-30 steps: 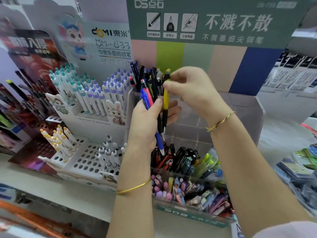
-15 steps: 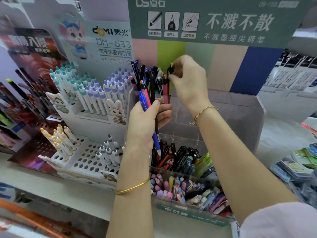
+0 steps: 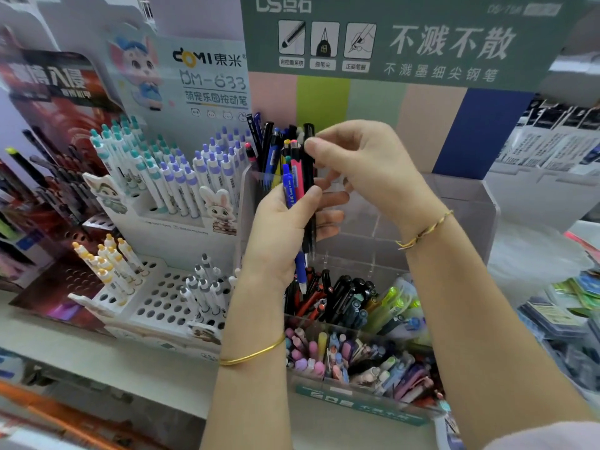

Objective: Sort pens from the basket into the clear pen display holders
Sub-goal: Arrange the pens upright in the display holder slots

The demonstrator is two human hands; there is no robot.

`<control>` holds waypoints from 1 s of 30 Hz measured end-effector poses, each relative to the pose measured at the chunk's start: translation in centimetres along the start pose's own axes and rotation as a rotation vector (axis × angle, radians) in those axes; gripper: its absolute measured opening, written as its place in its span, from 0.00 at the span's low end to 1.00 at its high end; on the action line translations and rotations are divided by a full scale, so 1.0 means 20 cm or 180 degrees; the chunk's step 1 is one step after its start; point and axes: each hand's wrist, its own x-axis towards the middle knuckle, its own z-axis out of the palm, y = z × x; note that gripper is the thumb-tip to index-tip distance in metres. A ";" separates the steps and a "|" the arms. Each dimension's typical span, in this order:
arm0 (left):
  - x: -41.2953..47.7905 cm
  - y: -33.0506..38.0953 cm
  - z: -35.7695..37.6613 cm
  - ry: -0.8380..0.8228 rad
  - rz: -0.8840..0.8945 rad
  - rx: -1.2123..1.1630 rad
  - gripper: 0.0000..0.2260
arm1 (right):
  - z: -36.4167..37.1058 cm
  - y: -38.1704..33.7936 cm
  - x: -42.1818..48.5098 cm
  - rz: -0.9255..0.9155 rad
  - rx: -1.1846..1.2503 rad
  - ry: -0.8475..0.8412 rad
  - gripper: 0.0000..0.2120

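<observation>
Pale shop shelf under a green signboard, pastel-striped backing card behind.

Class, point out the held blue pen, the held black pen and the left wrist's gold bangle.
blue pen (image 3: pixel 287 182), head view, upper barrel.
black pen (image 3: pixel 309 173), head view, mid barrel.
gold bangle (image 3: pixel 253 353), head view, middle of band.

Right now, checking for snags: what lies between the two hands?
Head view: the black pen bridges them, left hand gripping its barrel, right hand pinching its top. A blue pen and a pink pen stand alongside.
</observation>
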 end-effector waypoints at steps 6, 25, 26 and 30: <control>0.01 -0.02 0.00 0.0011 -0.0148 0.0010 0.07 | -0.03 0.02 0.08 -0.0014 0.0303 0.0714 0.05; 0.01 0.01 0.00 0.0346 -0.0396 0.0048 0.06 | 0.09 0.18 0.15 0.0133 -0.2335 0.0545 0.08; 0.01 0.01 0.00 0.0323 -0.0364 0.0061 0.06 | 0.08 0.18 0.14 0.0116 -0.2266 0.0650 0.08; 0.01 0.01 0.01 0.0224 -0.0215 0.0134 0.06 | 0.02 0.14 0.10 -0.0132 -0.1552 0.1031 0.09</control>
